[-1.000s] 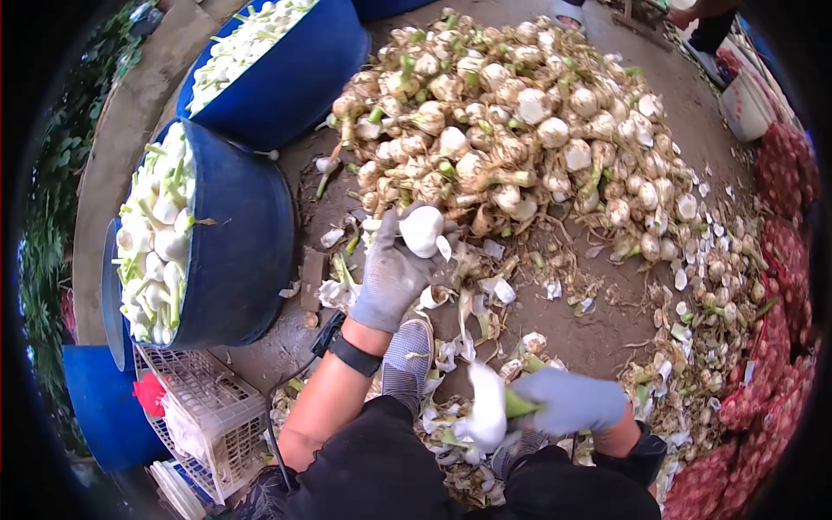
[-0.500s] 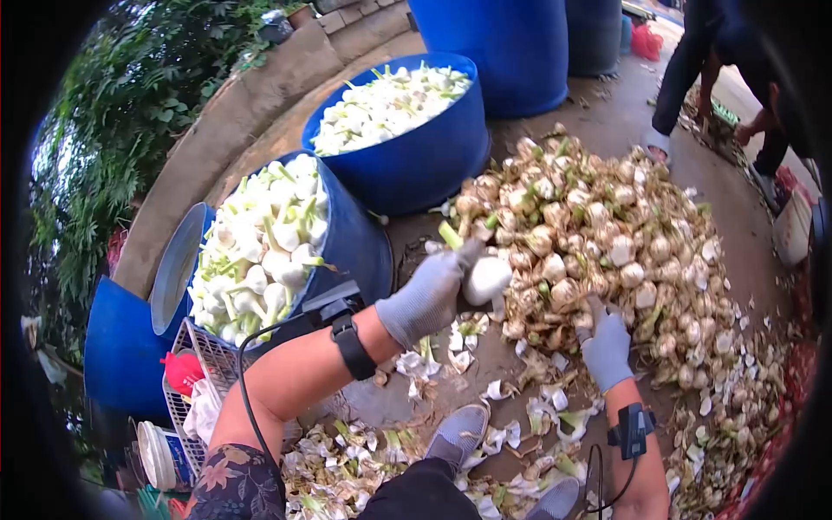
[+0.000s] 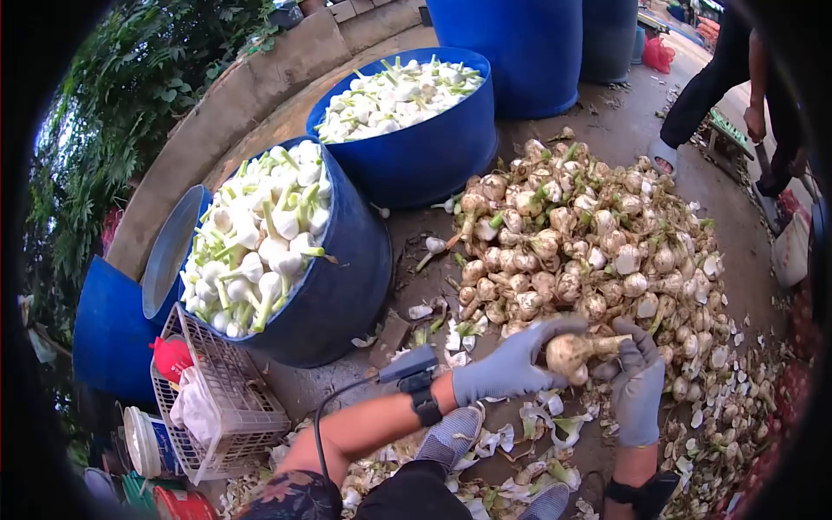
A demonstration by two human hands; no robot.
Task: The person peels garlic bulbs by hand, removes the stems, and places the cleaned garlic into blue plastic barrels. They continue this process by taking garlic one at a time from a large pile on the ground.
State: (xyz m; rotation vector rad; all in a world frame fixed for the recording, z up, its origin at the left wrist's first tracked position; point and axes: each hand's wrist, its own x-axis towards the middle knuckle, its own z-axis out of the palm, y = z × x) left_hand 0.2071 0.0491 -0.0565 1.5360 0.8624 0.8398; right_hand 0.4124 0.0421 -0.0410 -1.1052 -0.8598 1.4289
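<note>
An unpeeled garlic bulb (image 3: pixel 568 355) with brownish skin is held between both gloved hands, in front of the garlic pile (image 3: pixel 598 234). My left hand (image 3: pixel 516 360), in a grey glove, curls around the round end of the bulb. On the other side, my right hand (image 3: pixel 637 386) grips it by the stem, which points right. The right fingertips partly hide the stem's end. Loose white and brown skins (image 3: pixel 555 416) lie on the ground below the hands.
Two blue tubs (image 3: pixel 360 269) (image 3: pixel 451 169) hold peeled white garlic with green stems. A plastic crate (image 3: pixel 251 425) with a cloth stands at lower left. Tall blue barrels (image 3: pixel 511 52) stand behind. Another person (image 3: pixel 719 95) is at upper right. My shoes (image 3: pixel 451 433) are among the skins.
The peeled white bulb has left my left hand, which moved right and down to the unpeeled bulb. My right hand has lifted from the pile's edge and now holds that bulb's stem.
</note>
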